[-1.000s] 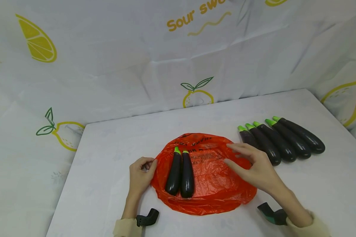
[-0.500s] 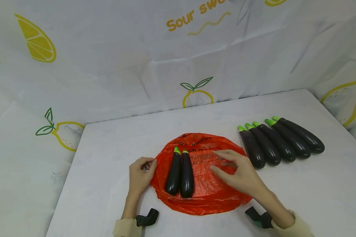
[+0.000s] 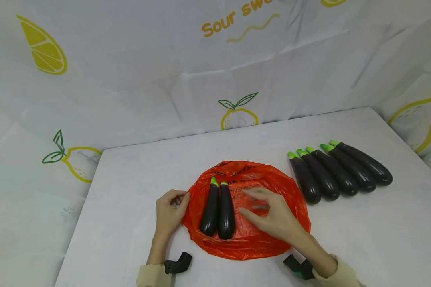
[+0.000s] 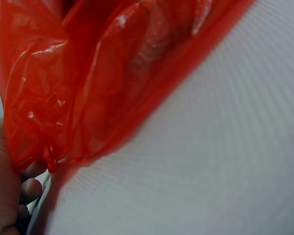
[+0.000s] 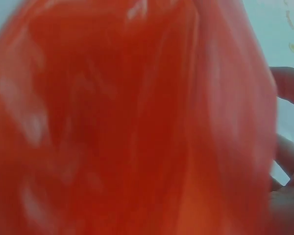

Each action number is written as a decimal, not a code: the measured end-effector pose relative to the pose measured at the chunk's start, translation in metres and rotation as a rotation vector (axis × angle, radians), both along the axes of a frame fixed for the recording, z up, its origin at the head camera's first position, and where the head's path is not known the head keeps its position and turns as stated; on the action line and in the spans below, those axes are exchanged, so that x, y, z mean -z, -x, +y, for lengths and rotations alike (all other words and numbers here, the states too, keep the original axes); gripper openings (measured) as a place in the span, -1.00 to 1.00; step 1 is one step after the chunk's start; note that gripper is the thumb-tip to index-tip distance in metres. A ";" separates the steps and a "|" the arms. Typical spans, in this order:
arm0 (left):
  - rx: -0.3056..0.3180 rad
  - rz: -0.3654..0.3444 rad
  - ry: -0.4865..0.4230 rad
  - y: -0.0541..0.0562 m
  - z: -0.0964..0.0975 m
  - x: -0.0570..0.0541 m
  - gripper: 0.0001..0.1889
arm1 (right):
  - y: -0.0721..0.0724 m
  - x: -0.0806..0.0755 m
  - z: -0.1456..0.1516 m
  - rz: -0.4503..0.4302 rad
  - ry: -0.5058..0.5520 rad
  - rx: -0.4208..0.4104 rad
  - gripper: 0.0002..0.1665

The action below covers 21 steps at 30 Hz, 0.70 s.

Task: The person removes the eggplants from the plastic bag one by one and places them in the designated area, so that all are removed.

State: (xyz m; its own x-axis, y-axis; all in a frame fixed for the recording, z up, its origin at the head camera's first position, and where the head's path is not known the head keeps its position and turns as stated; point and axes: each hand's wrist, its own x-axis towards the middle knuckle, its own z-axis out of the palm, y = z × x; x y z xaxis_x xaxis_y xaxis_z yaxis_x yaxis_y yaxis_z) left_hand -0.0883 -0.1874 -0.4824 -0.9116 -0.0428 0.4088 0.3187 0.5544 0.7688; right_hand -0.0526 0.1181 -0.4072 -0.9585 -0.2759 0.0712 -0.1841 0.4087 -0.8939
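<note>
A red plastic bag lies spread open on the white table, with dark printing on its inside. Two eggplants with green stem ends lie side by side in its left half. My left hand pinches the bag's left edge between thumb and fingers; the left wrist view shows the gathered red plastic at the fingertips. Over the bag's right half is my right hand, thumb and fingers spread apart and holding nothing, fingertips a little right of the eggplants. In the right wrist view, red plastic hides part of that hand.
Several more eggplants lie in a slanted row on the table, right of the bag. Behind the table hangs a white cloth printed with lemons. A dark device is strapped to each wrist.
My right hand has moved left from the bag's right edge, near the row of eggplants, to over the bag's right half. My left hand has kept its pinch on the bag's edge.
</note>
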 end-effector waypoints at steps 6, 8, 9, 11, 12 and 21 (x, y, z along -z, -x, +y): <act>0.009 0.003 -0.002 0.000 0.000 0.000 -0.86 | -0.002 0.005 -0.013 -0.070 0.027 -0.017 -0.32; 0.008 -0.001 -0.002 0.000 0.000 -0.001 -0.87 | -0.002 0.006 -0.018 -0.092 0.034 -0.021 -0.29; 0.007 -0.002 -0.002 0.000 0.000 -0.001 -0.88 | -0.003 0.007 -0.020 -0.101 0.036 -0.022 -0.28; 0.005 -0.006 -0.001 -0.001 0.001 -0.001 -0.91 | -0.003 0.009 -0.024 -0.113 0.043 -0.025 -0.26; 0.005 -0.007 0.000 -0.001 0.001 -0.002 -0.92 | -0.004 0.010 -0.026 -0.118 0.042 -0.024 -0.25; 0.003 -0.008 0.002 -0.001 0.001 -0.003 -0.86 | -0.006 0.013 -0.041 -0.165 0.054 -0.012 -0.12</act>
